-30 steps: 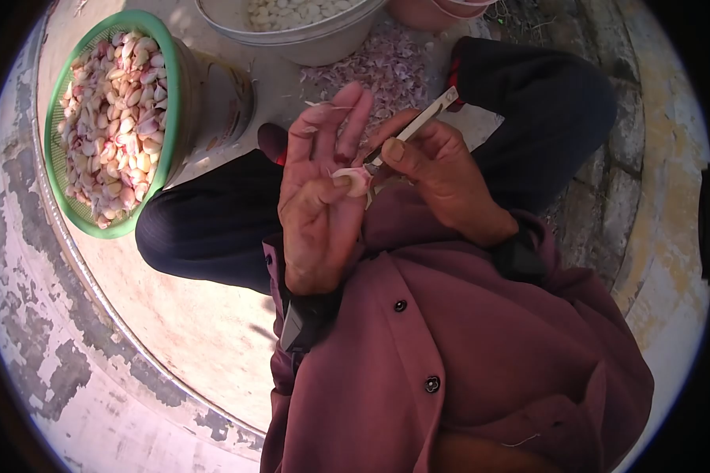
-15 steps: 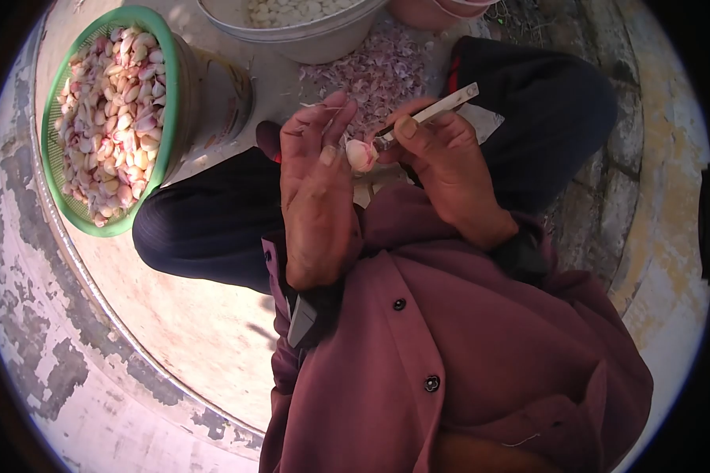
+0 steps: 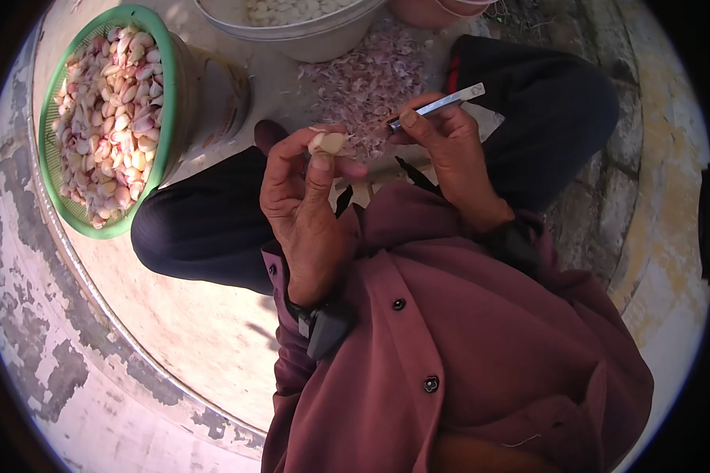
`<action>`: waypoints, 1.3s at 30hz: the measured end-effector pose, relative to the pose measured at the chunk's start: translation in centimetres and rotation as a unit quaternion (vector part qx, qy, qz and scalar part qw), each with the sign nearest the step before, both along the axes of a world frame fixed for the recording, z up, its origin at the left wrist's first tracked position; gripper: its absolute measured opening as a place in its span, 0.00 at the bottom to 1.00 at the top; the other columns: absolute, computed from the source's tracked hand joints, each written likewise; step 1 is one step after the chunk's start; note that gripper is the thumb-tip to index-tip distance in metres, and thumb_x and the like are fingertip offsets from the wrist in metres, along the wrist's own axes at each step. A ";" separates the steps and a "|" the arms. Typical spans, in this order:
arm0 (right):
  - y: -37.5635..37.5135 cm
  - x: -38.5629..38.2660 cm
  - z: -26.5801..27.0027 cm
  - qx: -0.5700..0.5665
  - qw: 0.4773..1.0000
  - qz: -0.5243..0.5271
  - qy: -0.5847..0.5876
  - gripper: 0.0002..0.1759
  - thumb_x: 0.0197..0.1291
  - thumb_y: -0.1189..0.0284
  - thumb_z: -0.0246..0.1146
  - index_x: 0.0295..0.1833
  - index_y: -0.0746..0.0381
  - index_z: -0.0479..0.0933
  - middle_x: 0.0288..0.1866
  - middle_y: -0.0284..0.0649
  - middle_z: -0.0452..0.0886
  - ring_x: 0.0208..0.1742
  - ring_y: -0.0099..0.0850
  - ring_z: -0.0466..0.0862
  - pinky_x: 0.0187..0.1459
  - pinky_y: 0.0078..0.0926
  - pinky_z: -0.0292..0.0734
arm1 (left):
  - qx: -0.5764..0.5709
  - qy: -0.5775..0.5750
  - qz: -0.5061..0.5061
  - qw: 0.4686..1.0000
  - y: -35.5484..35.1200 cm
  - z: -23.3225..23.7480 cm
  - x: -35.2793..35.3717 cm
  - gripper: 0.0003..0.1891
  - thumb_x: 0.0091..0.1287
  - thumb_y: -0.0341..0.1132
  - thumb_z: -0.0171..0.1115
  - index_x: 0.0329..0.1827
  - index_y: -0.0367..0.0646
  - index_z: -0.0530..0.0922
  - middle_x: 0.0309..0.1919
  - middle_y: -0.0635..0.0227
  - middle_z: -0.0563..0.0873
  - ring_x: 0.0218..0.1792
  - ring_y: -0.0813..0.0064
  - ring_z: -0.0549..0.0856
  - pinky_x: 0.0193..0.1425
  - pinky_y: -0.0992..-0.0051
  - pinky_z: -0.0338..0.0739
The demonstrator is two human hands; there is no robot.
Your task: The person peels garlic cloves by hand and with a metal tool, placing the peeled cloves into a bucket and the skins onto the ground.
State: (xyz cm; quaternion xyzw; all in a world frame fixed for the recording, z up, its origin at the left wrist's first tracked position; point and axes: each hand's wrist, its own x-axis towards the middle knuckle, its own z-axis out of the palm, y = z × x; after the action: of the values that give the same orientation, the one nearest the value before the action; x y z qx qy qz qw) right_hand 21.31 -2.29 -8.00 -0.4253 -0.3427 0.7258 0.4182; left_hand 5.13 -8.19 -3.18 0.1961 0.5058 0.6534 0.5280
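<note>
Between the thumb and fingers of my left hand is a pale, peeled-looking garlic clove. My right hand, a short way to the right, grips a small knife with a slim, flat, shiny handle. The handle points up and right past the knuckles, while its working end lies by the thumb and fingertips, apart from the clove. Below and beyond both hands, a heap of pinkish garlic skins covers the ground.
A green basket full of unpeeled garlic cloves rests on a bucket at left. Beyond the skins stands a white tub with peeled cloves, beside a pink container. My bent knees flank the work.
My hands have moved apart. The left has turned and drawn slightly left with the clove, now pale where pinkish skin showed before. The knife has come away from it.
</note>
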 end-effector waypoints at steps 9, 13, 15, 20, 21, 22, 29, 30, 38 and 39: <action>0.9 1.1 3.4 0.059 0.995 0.071 -0.037 0.11 0.63 0.72 0.67 0.48 0.65 0.80 0.43 0.36 0.84 0.47 0.22 0.82 0.50 0.20 0.77 | -0.053 0.125 -0.149 0.979 0.2 0.2 -0.2 0.12 0.72 0.28 0.59 0.56 0.38 0.77 0.47 0.66 0.82 0.43 0.81 0.83 0.51 0.81 0.75; 1.0 0.3 4.1 0.114 0.986 0.110 -0.052 0.11 0.62 0.71 0.68 0.48 0.64 0.80 0.41 0.34 0.84 0.44 0.20 0.81 0.48 0.19 0.76 | -0.063 0.096 -0.150 0.982 0.3 0.5 0.1 0.11 0.72 0.25 0.58 0.55 0.38 0.76 0.44 0.69 0.82 0.45 0.82 0.82 0.51 0.81 0.74; 0.9 0.2 4.2 0.106 0.987 0.117 -0.036 0.12 0.62 0.71 0.69 0.47 0.64 0.81 0.39 0.34 0.83 0.43 0.20 0.81 0.47 0.19 0.75 | -0.060 0.112 -0.145 0.981 0.2 0.6 0.2 0.10 0.71 0.24 0.57 0.54 0.38 0.76 0.42 0.70 0.83 0.44 0.83 0.82 0.50 0.83 0.74; 0.7 0.2 4.0 0.183 0.973 0.113 -0.085 0.11 0.62 0.71 0.69 0.46 0.65 0.80 0.40 0.35 0.83 0.43 0.20 0.81 0.47 0.19 0.75 | -0.053 0.120 -0.150 0.980 0.1 0.2 0.0 0.09 0.71 0.23 0.57 0.52 0.37 0.76 0.42 0.70 0.84 0.43 0.84 0.81 0.49 0.84 0.73; 0.5 0.1 4.1 0.198 0.970 0.105 -0.099 0.11 0.62 0.71 0.69 0.46 0.65 0.80 0.41 0.35 0.83 0.43 0.20 0.81 0.47 0.19 0.75 | -0.041 0.114 -0.144 0.982 0.0 0.0 0.0 0.09 0.71 0.23 0.58 0.52 0.37 0.76 0.42 0.70 0.84 0.43 0.85 0.81 0.49 0.84 0.73; 0.4 0.0 4.2 0.197 0.970 0.105 -0.100 0.11 0.62 0.71 0.69 0.46 0.65 0.80 0.41 0.35 0.83 0.43 0.20 0.81 0.47 0.19 0.75 | -0.041 0.114 -0.144 0.982 0.0 0.0 0.1 0.09 0.71 0.23 0.58 0.52 0.37 0.76 0.42 0.70 0.84 0.43 0.85 0.81 0.49 0.84 0.73; 0.4 0.0 4.7 0.185 0.975 0.105 -0.068 0.11 0.62 0.71 0.68 0.45 0.66 0.80 0.42 0.37 0.83 0.44 0.22 0.82 0.47 0.20 0.77 | -0.032 0.084 -0.147 0.985 0.1 0.2 0.0 0.09 0.71 0.23 0.58 0.52 0.36 0.76 0.42 0.69 0.84 0.45 0.84 0.82 0.52 0.83 0.74; 0.5 0.2 4.5 0.224 0.963 0.120 -0.090 0.11 0.62 0.71 0.68 0.46 0.66 0.80 0.42 0.38 0.84 0.43 0.22 0.82 0.47 0.20 0.77 | -0.032 0.075 -0.148 0.986 0.0 0.3 0.0 0.09 0.71 0.23 0.58 0.52 0.36 0.76 0.43 0.69 0.84 0.45 0.83 0.82 0.52 0.83 0.75; 0.7 0.2 4.7 0.047 0.995 0.085 0.005 0.10 0.65 0.71 0.66 0.46 0.66 0.79 0.37 0.36 0.85 0.39 0.21 0.84 0.45 0.17 0.78 | -0.020 0.069 -0.168 0.983 0.1 0.5 0.0 0.10 0.71 0.21 0.56 0.54 0.35 0.76 0.43 0.69 0.82 0.46 0.82 0.80 0.54 0.82 0.72; 0.8 0.2 4.7 0.009 0.996 0.085 0.025 0.10 0.65 0.71 0.66 0.45 0.66 0.79 0.36 0.35 0.85 0.38 0.21 0.84 0.44 0.16 0.79 | -0.030 0.065 -0.162 0.984 0.2 0.6 0.0 0.11 0.71 0.22 0.55 0.54 0.35 0.76 0.44 0.69 0.82 0.47 0.82 0.80 0.55 0.82 0.71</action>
State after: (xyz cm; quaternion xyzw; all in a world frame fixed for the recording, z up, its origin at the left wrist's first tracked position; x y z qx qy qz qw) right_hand 21.55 -1.48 -3.34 -0.3723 -0.3735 0.7660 0.3677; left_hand 5.17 -8.03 -2.58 0.3016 0.5197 0.5299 0.5984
